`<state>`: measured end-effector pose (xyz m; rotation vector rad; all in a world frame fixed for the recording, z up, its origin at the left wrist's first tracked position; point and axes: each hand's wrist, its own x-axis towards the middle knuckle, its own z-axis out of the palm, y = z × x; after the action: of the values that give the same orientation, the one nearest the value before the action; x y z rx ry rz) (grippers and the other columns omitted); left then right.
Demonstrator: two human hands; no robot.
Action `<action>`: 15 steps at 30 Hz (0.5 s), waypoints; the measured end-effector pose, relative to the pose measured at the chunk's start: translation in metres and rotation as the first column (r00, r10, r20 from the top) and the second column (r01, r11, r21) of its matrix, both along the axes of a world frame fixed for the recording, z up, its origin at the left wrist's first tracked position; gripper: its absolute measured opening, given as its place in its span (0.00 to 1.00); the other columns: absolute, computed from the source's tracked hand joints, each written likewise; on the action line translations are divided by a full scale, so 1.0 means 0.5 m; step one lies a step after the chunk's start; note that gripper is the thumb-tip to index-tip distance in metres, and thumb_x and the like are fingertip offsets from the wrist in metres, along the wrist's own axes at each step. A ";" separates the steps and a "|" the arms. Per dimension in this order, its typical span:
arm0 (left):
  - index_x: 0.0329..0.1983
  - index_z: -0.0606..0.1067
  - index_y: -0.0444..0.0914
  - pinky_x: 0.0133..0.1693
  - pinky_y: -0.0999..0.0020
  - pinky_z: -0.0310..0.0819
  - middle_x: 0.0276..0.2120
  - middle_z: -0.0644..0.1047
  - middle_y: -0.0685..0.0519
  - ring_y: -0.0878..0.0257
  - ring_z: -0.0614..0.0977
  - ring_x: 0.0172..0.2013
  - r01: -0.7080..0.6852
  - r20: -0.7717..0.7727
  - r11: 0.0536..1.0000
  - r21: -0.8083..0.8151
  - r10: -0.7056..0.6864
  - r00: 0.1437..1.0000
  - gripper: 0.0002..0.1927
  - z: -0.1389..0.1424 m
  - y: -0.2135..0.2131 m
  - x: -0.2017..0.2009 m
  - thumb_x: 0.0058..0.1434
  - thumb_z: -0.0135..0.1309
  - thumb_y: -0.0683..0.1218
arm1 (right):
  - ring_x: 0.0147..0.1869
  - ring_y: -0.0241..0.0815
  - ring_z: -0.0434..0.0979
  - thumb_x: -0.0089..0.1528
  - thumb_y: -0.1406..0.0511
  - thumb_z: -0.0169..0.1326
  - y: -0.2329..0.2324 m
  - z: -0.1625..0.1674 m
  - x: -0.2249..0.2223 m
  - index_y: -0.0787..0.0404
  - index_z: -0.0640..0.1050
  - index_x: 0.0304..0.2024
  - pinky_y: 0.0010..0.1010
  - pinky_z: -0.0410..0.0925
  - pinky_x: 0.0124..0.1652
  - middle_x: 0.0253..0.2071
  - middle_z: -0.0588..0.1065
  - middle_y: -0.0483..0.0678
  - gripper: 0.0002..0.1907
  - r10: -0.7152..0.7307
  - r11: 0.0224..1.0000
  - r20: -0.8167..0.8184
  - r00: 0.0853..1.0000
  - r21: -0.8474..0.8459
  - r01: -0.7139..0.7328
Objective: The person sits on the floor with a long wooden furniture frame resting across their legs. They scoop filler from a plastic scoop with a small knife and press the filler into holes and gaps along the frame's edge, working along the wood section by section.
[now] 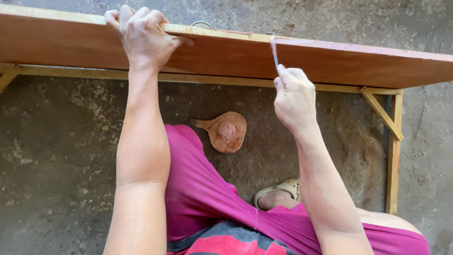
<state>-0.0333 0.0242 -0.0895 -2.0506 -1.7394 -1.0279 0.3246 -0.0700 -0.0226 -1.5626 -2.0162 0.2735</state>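
The reddish board [226, 52] is clamped at its top edge by the left hand [144, 35] while a thin blade [274, 54], pinched in the right hand [293, 97], is pressed against its face above the grip.

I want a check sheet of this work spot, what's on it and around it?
Surface: long reddish-brown wooden board lying on a pale wooden frame.
Job's things: thin flat blade-like tool, tip against the board's face.
Clutter: round wooden paddle-shaped scoop with reddish paste, on the ground.
Grippers: left hand grips the board's top edge; right hand holds the tool.
Cables: a thin grey loop behind the board, kind unclear.
Surroundings: stained concrete floor; the person's pink garment and pale sandal.
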 end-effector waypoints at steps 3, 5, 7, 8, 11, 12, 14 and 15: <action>0.25 0.79 0.46 0.52 0.49 0.51 0.30 0.78 0.58 0.54 0.73 0.42 0.001 0.020 1.000 -0.009 -0.001 1.000 0.30 0.001 0.000 -0.001 0.40 0.76 0.72 | 0.47 0.52 0.82 0.65 0.70 0.57 0.002 0.000 -0.009 0.64 0.81 0.54 0.38 0.74 0.47 0.46 0.79 0.55 0.14 -0.034 0.999 -0.082 0.996 -0.035 0.031; 0.23 0.78 0.46 0.52 0.50 0.52 0.31 0.78 0.58 0.53 0.72 0.42 -0.003 0.005 1.000 -0.015 0.003 1.000 0.30 -0.002 0.000 -0.002 0.42 0.76 0.72 | 0.46 0.52 0.81 0.67 0.70 0.56 0.006 -0.001 -0.020 0.65 0.80 0.56 0.38 0.73 0.45 0.47 0.78 0.55 0.15 -0.093 0.996 -0.083 0.992 -0.015 0.092; 0.22 0.78 0.47 0.54 0.47 0.50 0.31 0.79 0.60 0.56 0.73 0.43 -0.027 -0.025 1.000 0.012 0.028 0.999 0.27 -0.005 0.000 -0.002 0.43 0.76 0.70 | 0.45 0.52 0.80 0.67 0.71 0.56 0.001 -0.004 -0.038 0.67 0.79 0.58 0.38 0.72 0.44 0.48 0.76 0.57 0.16 -0.089 0.996 -0.035 0.995 -0.001 0.089; 0.22 0.77 0.47 0.56 0.46 0.50 0.32 0.79 0.61 0.58 0.74 0.43 -0.032 -0.039 0.999 0.031 0.033 0.999 0.26 -0.007 0.001 -0.002 0.44 0.76 0.68 | 0.45 0.53 0.79 0.67 0.72 0.56 -0.003 -0.003 -0.044 0.68 0.79 0.59 0.38 0.72 0.44 0.48 0.75 0.58 0.18 -0.056 0.998 0.012 0.998 0.017 0.056; 0.25 0.79 0.47 0.54 0.50 0.52 0.30 0.78 0.58 0.54 0.72 0.42 -0.008 0.026 0.999 -0.031 0.009 1.000 0.29 -0.008 0.003 -0.003 0.39 0.76 0.71 | 0.46 0.53 0.80 0.65 0.72 0.57 -0.014 0.010 -0.048 0.68 0.80 0.57 0.38 0.72 0.45 0.46 0.76 0.58 0.17 -0.007 0.999 0.040 0.999 0.032 0.006; 0.25 0.79 0.46 0.53 0.50 0.52 0.30 0.78 0.58 0.54 0.72 0.42 -0.015 0.019 1.000 -0.024 0.015 1.000 0.30 -0.007 0.002 -0.003 0.39 0.76 0.72 | 0.46 0.53 0.80 0.65 0.71 0.58 -0.014 0.017 -0.041 0.67 0.81 0.56 0.38 0.73 0.46 0.46 0.77 0.58 0.16 0.004 1.000 0.036 0.999 0.006 -0.004; 0.24 0.79 0.44 0.52 0.51 0.52 0.32 0.79 0.58 0.54 0.72 0.44 -0.016 0.006 1.000 -0.022 0.016 1.000 0.32 -0.004 0.001 -0.003 0.39 0.75 0.74 | 0.46 0.52 0.82 0.67 0.71 0.56 -0.006 0.031 -0.023 0.66 0.81 0.56 0.36 0.73 0.46 0.46 0.78 0.57 0.15 -0.078 0.997 -0.019 0.997 -0.014 0.078; 0.24 0.79 0.45 0.53 0.51 0.52 0.31 0.79 0.58 0.54 0.72 0.44 -0.013 0.015 1.000 -0.028 0.013 1.000 0.31 -0.002 0.000 -0.003 0.39 0.75 0.73 | 0.46 0.51 0.82 0.67 0.71 0.55 0.000 0.035 -0.016 0.65 0.81 0.56 0.36 0.74 0.46 0.47 0.79 0.56 0.15 -0.114 0.993 -0.045 0.992 -0.020 0.114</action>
<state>-0.0347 0.0243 -0.0905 -2.0504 -1.7825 -1.0239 0.3169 -0.0701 -0.0048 -1.6603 -1.8861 0.2808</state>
